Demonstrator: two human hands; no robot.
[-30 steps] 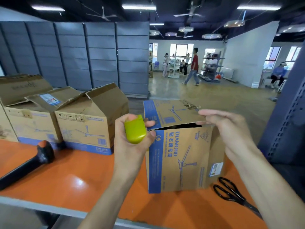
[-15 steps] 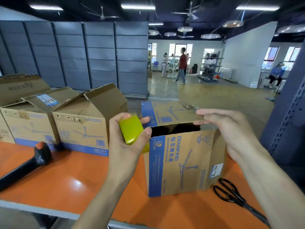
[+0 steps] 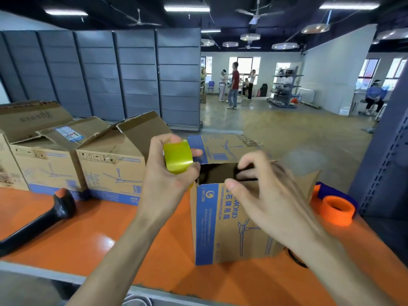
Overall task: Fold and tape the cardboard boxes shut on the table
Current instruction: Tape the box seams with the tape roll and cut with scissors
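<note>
**One free hand for the flaps, and the tape not yet started**

Head view: the left hand (image 3: 167,180) is clamped on a yellow-green tape roll (image 3: 177,156), thumb on the side facing the camera and fingertips wrapped over the far side. The roll is held just above the near left corner of the open box (image 3: 225,221). The right hand (image 3: 265,191) is blurred. Its fingers are bent over the dark opening and its thumb lies at the near rim. I cannot tell whether they actually pinch a flap.

The far flap (image 3: 223,147) stands up beyond both sets of fingertips, so the box is probably unfolded. The main risk is that one hand cannot hold all the flaps down, and stiff cardboard could spring back before the tape lands. Pressing on the rim could also slide the light box across the glossy table (image 3: 77,228) toward the orange tape roll (image 3: 336,209), which sits outside the right hand. The roll shows no loose end, and finding one while gripping it may cost the left hand its hold.
</note>
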